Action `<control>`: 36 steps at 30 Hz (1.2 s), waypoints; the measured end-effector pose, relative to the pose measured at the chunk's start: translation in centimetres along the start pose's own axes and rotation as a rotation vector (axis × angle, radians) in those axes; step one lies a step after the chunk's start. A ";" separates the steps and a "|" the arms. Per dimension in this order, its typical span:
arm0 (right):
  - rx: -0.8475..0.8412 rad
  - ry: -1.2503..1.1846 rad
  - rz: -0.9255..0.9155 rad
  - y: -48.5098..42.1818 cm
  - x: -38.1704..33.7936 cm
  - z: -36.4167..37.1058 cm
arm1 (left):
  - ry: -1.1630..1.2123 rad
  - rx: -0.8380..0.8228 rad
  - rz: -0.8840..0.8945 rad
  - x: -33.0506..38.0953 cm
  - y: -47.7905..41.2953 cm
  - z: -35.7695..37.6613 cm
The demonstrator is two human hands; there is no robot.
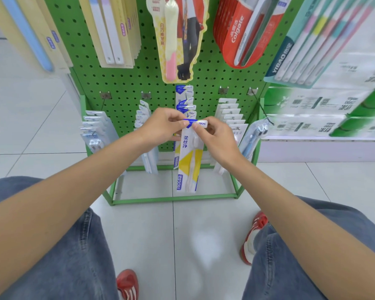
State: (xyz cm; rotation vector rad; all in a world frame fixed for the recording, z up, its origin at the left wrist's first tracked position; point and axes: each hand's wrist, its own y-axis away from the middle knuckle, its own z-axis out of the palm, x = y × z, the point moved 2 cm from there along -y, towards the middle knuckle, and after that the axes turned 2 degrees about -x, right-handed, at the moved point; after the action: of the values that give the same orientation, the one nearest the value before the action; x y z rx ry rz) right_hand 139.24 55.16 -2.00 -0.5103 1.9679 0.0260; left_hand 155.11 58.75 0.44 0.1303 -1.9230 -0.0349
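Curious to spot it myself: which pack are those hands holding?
Find the green perforated metal display rack, bottom row, middle. The long white plastic toothbrush pack is frontmost there, pinched at its top by the left hand and right hand. Unlike the pale packs either side, it shows yellow patches and a blue FROG header.

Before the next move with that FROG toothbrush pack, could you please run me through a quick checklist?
1. Left hand pinches the FROG pack at its top edge: ok.
2. Right hand pinches the same top edge: ok.
3. Pack hangs straight down, not twisted: ok.
4. Pack's hanging hole lined up with its peg: cannot tell, the fingers cover it.
5. Pack matches the row of FROG packs on the green pegboard just behind it: ok.
6. Pack free of the white packs to its right: cannot tell, the right hand is in front of them.
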 end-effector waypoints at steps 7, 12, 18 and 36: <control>0.024 -0.003 0.077 0.5 0.5 -1.8 | 0.013 -0.055 -0.007 -0.1 -0.1 1.9; 0.074 -0.127 0.110 0.7 0.4 -2.8 | 0.066 -0.070 -0.052 -0.4 -0.1 3.2; -0.107 -0.055 0.257 1.2 2.1 -3.0 | 0.240 0.067 -0.052 0.1 -0.8 3.2; -0.422 0.228 0.241 6.1 7.1 -1.6 | 0.136 0.116 0.040 1.4 -1.9 4.0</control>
State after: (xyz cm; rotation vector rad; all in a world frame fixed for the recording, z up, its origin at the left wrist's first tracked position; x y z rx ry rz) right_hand 133.12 57.95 -8.72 -0.5613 2.2490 0.5665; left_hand 151.02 56.58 0.15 0.1675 -1.7912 0.1095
